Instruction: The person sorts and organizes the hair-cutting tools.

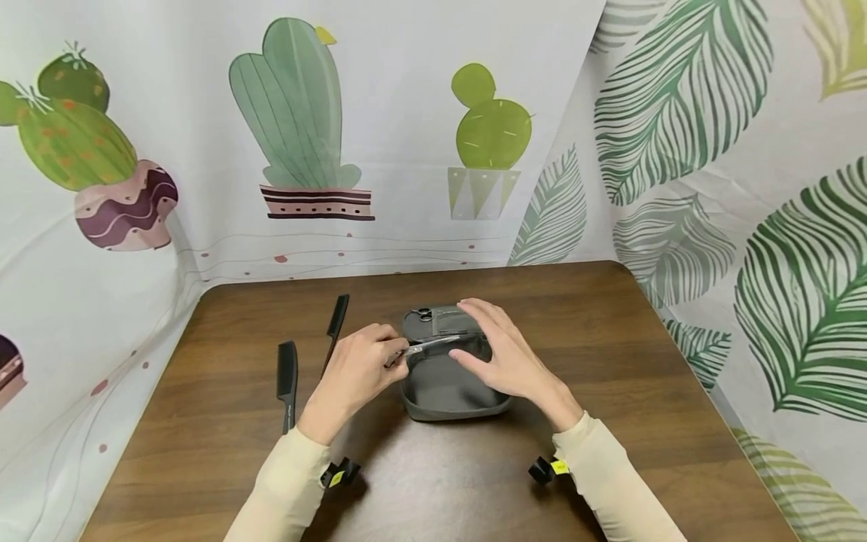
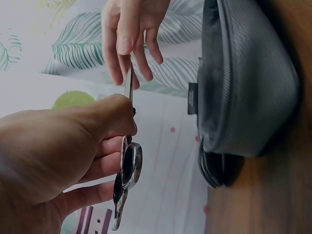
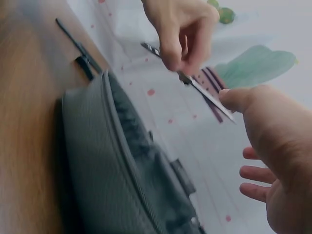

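My left hand (image 1: 366,363) pinches a pair of silver scissors (image 1: 433,344) between thumb and fingers, near the pivot. In the left wrist view, the scissors' finger rings (image 2: 138,165) stick out below the hand, and the blades point towards the other hand. My right hand (image 1: 509,360) is spread with its fingers apart around the blade end; its thumb tip overlaps the blade (image 3: 209,97) in the right wrist view. Beneath both hands an unzipped grey case (image 1: 455,412) lies on the table, its lid folded back. Another pair of scissors (image 1: 424,314) sits at the lid's left side.
Left of the case, a wide black comb (image 1: 287,369) and a slimmer black comb (image 1: 338,316) lie on the brown wooden table (image 1: 203,391). The left forearm partly covers the slimmer one. A printed curtain (image 1: 406,135) hangs behind the table's far edge.
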{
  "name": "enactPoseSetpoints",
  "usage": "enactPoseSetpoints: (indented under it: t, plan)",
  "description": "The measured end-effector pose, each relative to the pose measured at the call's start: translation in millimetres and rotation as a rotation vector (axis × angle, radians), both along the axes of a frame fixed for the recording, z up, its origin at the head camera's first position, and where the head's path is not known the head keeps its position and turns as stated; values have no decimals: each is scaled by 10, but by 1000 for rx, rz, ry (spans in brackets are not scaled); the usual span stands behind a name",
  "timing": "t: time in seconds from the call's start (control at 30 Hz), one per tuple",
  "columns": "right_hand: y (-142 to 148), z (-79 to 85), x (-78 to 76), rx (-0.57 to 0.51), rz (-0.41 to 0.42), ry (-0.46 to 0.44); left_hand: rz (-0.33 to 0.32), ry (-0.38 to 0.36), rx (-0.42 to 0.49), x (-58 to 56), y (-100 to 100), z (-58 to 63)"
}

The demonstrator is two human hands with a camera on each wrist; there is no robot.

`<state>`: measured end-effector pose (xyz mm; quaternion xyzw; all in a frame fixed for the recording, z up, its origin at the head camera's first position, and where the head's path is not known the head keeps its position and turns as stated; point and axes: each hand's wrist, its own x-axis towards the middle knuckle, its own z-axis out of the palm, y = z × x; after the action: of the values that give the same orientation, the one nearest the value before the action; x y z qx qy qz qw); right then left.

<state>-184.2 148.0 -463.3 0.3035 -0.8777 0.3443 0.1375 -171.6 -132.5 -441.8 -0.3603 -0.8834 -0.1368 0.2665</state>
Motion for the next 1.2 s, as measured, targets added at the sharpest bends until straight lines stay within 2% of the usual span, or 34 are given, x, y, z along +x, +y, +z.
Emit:
enactPoseSetpoints:
  t: [0.17,0.3,0.47,0.67,0.93,1.2]
  plan:
    - [-69,75,55,11,50,58,-53,7,-38,-17,90,59]
    - [-110,103,73,3,95,144,-78,12,-47,-28,137,79]
    - [-150,118,82,40,139,253,-75,-2,-50,-24,155,85]
    - [-174,100,77,107,149,357,-73,-1,-29,-1,164,99]
    - [-180,98,91,147,153,426,-88,-25,-15,36,171,99]
    - [-185,134,101,126,188,485,-107,-18,-4,55,179,100]
